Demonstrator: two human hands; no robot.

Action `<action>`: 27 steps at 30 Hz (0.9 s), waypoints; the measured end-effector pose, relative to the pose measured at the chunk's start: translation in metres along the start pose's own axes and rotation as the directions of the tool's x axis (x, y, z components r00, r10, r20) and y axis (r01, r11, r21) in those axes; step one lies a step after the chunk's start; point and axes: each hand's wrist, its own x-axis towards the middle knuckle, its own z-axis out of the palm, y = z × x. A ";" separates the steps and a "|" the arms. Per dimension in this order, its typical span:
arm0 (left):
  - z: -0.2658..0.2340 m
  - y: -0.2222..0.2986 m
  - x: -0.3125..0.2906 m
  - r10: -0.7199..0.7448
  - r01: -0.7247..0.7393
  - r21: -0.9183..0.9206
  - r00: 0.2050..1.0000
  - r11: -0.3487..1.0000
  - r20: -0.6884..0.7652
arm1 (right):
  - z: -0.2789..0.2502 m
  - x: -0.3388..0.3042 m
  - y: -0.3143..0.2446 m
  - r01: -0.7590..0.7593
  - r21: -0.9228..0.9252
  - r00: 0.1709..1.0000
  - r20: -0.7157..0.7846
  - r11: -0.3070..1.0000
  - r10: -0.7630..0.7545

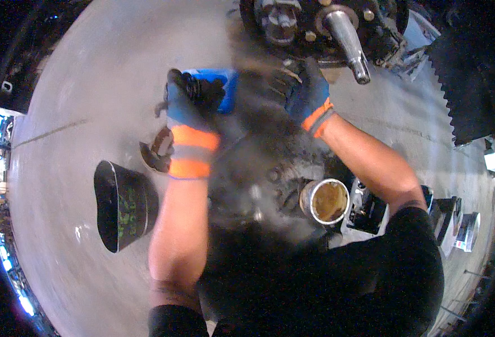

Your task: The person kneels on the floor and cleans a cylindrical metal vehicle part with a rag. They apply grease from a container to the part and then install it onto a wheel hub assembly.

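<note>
My left hand (188, 106), in a blue glove with an orange and grey cuff, is closed around a dark round ribbed part (202, 89) held over a blue container (224, 85). My right hand (306, 92), gloved the same way, rests on a large, dark, blurred mass (270, 146) in front of me; what its fingers grip is unclear. Just beyond the right hand is a vehicle wheel hub (315, 25) with a shiny metal spindle (348, 42) sticking out.
An open metal can (325, 201) of brownish grease sits near my right elbow. A black bucket (121, 205) stands on the concrete floor at the left, with a rusty curved part (156, 151) beside it. Boxes and tools (455, 222) lie at the right.
</note>
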 end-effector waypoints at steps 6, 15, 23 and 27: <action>0.001 0.011 -0.011 0.023 -0.024 0.013 0.999 1.000 0.033 | 0.034 0.043 0.017 0.248 0.206 0.965 0.038 0.947 -0.261; -0.010 0.008 -0.003 0.013 -0.015 0.018 0.996 1.000 0.089 | 0.051 0.036 0.024 0.235 0.428 0.962 0.026 0.873 -0.272; -0.026 -0.001 0.011 0.045 -0.048 0.020 0.992 0.999 0.116 | 0.045 0.048 0.026 0.144 0.527 0.935 0.203 0.837 -0.289; -0.020 -0.008 0.005 0.003 -0.006 0.028 0.994 1.000 0.113 | 0.033 0.064 0.022 -0.144 0.677 0.799 0.510 0.722 -0.320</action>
